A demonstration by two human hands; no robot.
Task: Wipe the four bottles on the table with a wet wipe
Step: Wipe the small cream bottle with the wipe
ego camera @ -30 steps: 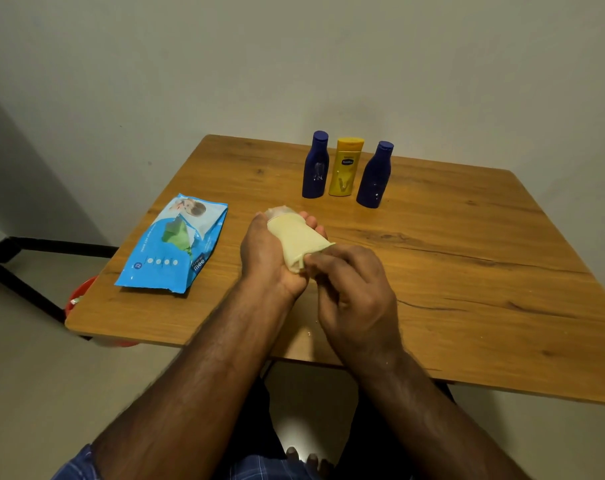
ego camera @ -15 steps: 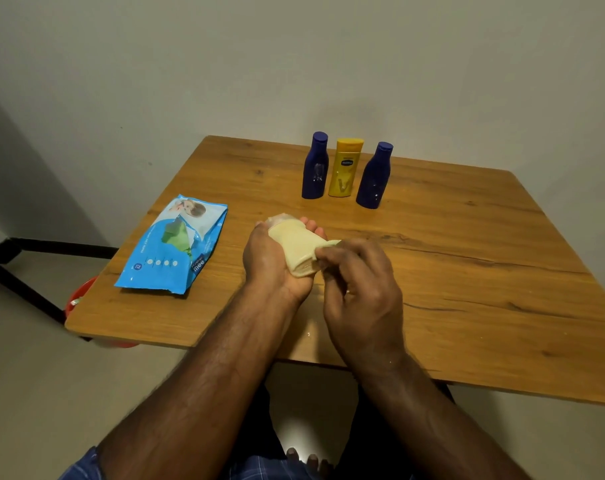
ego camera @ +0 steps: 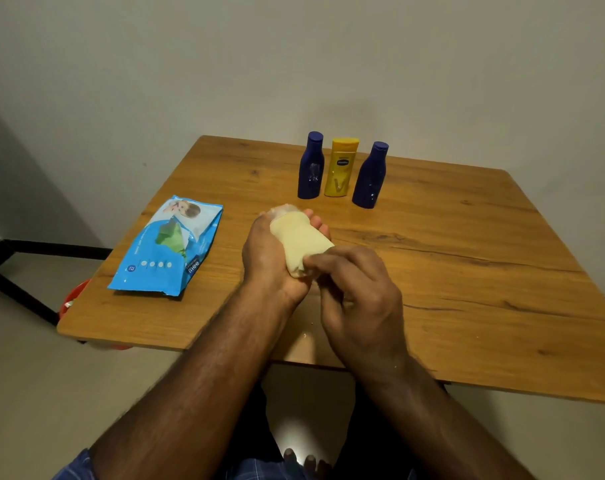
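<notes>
A pale cream bottle (ego camera: 299, 239) lies tilted in my left hand (ego camera: 266, 261), whose fingers curl round it above the table's middle. Something whitish shows at the bottle's far end. My right hand (ego camera: 360, 299) has its fingers curled against the bottle's near end. It pinches what looks like a wet wipe (ego camera: 346, 301), mostly hidden under the fingers. Two dark blue bottles (ego camera: 310, 168) (ego camera: 370, 176) stand upright at the back of the table, with a yellow bottle (ego camera: 341, 169) between them.
A blue pack of wet wipes (ego camera: 169, 249) lies flat on the wooden table (ego camera: 484, 265), to the left of my hands. A red tub (ego camera: 73, 299) sits on the floor under the table's left corner. A wall stands close behind the table.
My right hand's fingers shifted right along the bottle's near end and came back. The left hand keeps hold of the bottle in nearly the same place.
</notes>
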